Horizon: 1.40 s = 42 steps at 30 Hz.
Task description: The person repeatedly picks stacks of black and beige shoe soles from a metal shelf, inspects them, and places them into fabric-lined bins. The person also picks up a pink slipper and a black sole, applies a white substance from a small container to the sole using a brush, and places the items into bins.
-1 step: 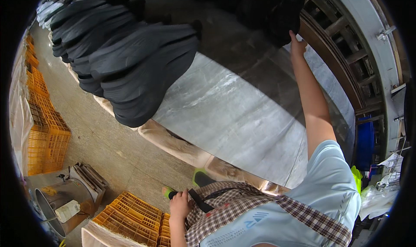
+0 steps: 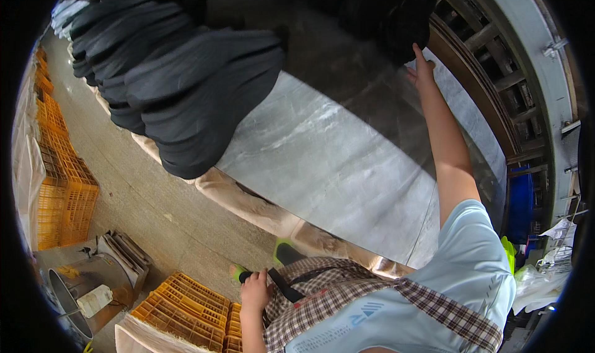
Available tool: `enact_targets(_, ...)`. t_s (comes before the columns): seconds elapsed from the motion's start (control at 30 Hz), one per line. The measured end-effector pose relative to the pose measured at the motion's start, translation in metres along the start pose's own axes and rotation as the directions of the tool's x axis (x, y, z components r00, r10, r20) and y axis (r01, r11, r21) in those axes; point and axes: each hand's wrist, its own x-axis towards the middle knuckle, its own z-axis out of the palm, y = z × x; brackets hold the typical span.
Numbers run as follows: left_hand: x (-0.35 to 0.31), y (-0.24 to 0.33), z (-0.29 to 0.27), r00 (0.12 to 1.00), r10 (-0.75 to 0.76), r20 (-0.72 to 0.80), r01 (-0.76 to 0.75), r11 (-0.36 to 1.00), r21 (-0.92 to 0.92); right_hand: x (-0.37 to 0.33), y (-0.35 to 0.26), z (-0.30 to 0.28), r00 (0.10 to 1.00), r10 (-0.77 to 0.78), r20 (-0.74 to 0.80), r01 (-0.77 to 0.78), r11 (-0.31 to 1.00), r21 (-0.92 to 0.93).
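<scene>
My right arm [image 2: 451, 139] is stretched far across the grey marbled table [image 2: 328, 173]. At its end my right hand [image 2: 423, 71] is open, fingers apart, one fingertip at the lower edge of a black cloth-like bundle [image 2: 406, 25]. Deep shade hides the bundle's shape, and whether the finger presses on it I cannot tell. Low by my waist, my left hand [image 2: 255, 291] rests beside a black strap [image 2: 285, 286] on my checked apron [image 2: 328, 291]. Its fingers look loosely bent and slightly apart, with nothing seen in them. A large heap of dark grey cloth [image 2: 186, 93] drapes over the table's left part.
Beige wrapping [image 2: 242, 207] covers the table's near edge. Orange plastic crates [image 2: 186, 306] stand at the lower left, and more crates [image 2: 65, 186] line the left side. A metal drum [image 2: 93, 291] stands nearby. Beyond the table's right edge are a slatted frame [image 2: 489, 62] and a blue container [image 2: 520, 195].
My right hand's fingers have spread a little, with more of them showing on the left side. The view has shifted slightly; my left hand stays at my waist.
</scene>
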Motion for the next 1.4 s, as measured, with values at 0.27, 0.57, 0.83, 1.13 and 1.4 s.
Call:
enact_targets(0.27,-0.003,-0.007,0.021,0.999,-0.017,-0.052,0.012,0.995,-0.099,0.033,0.022,0.027,0.767,0.31,0.561,-0.536,0.791,0.295)
enact_targets(0.57,-0.03,-0.032,0.052,0.999,-0.019,-0.029,0.013,0.982,-0.187,0.096,0.046,0.032,0.874,0.222,0.433,-0.467,0.631,0.62)
enact_targets(0.83,-0.02,-0.054,0.037,1.0,0.029,0.004,-0.028,0.99,-0.136,0.047,0.077,-0.055,0.904,0.221,0.365,-0.402,0.728,0.555)
enact_targets(1.13,-0.031,-0.078,0.007,1.0,0.01,-0.005,-0.01,0.999,0.036,0.006,0.092,-0.074,0.741,-0.213,0.637,-0.212,0.825,0.523)
enact_targets(1.4,-0.032,-0.065,0.005,0.997,-0.019,0.078,0.012,0.996,0.084,-0.085,0.023,-0.008,0.731,0.4,0.552,-0.6,0.763,0.242)
